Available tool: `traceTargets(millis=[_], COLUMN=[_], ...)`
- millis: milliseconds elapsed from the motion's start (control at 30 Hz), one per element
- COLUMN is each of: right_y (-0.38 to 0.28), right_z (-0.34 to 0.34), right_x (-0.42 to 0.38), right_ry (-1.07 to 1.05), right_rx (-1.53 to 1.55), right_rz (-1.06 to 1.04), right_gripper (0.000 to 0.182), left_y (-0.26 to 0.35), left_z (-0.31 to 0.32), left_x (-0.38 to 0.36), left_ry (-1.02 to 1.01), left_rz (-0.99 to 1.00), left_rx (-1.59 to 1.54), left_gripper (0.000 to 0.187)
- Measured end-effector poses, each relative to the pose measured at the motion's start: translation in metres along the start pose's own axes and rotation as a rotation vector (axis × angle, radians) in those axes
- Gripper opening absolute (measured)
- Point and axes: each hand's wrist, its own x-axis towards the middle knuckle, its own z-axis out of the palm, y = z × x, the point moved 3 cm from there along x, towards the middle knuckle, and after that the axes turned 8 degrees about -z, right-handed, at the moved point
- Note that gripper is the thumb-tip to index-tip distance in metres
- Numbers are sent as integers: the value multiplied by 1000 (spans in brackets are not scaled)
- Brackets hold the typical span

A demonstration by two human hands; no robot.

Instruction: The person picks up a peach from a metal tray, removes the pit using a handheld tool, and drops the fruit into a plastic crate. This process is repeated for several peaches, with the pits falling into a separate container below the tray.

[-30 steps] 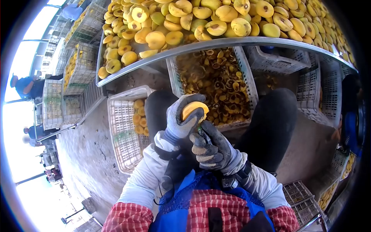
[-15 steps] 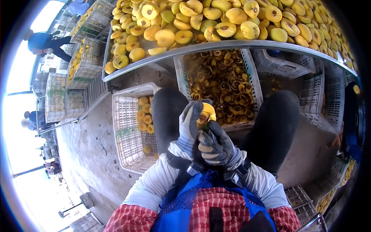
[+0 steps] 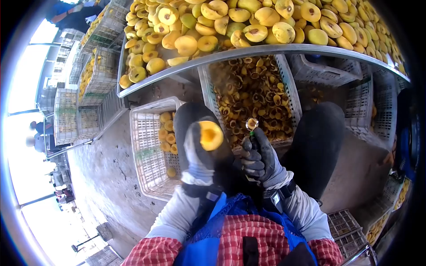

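Note:
My left hand [image 3: 197,150], in a grey glove and blurred by motion, holds a yellow fruit half [image 3: 211,135] with a hollow in its middle. My right hand [image 3: 260,158], gloved too, is closed round a small tool [image 3: 252,133] with a green part. At the tool's tip is a ring holding a small brownish piece [image 3: 252,123]. Both hands are above my lap, apart from each other. Behind the right hand stands a crate [image 3: 289,91] of brown-yellow scraps. To the left, a white crate [image 3: 144,162] holds several fruit halves [image 3: 167,128].
A metal-edged table [image 3: 230,54] heaped with yellow fruit halves spans the top. Grey crates [image 3: 328,73] stand beneath it at right. Stacked crates [image 3: 65,113] of fruit and a bent-over person [image 3: 73,17] are at left. My knees flank the scrap crate.
My hands have parted. The left hand has moved left with the fruit half, and the right hand has drawn the tool away, with the small piece at its tip.

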Motion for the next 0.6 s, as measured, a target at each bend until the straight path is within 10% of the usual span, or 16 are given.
traceTargets(millis=[133, 233, 400, 600], right_y=[4, -4, -16, -26], right_z=[10, 18, 27, 33], right_x=[-3, -8, 5, 10], right_ry=[63, 249, 398, 311], right_rx=[-300, -493, -534, -523], right_rz=[20, -98, -343, -475], right_gripper=[53, 43, 28, 23], left_y=[56, 45, 124, 144], left_z=[-113, -213, -4, 88], left_x=[29, 78, 137, 246], left_ry=[261, 431, 79, 85], left_rz=[251, 2, 455, 380], left_rx=[209, 1527, 1097, 1870], left_gripper=[50, 57, 53, 74])
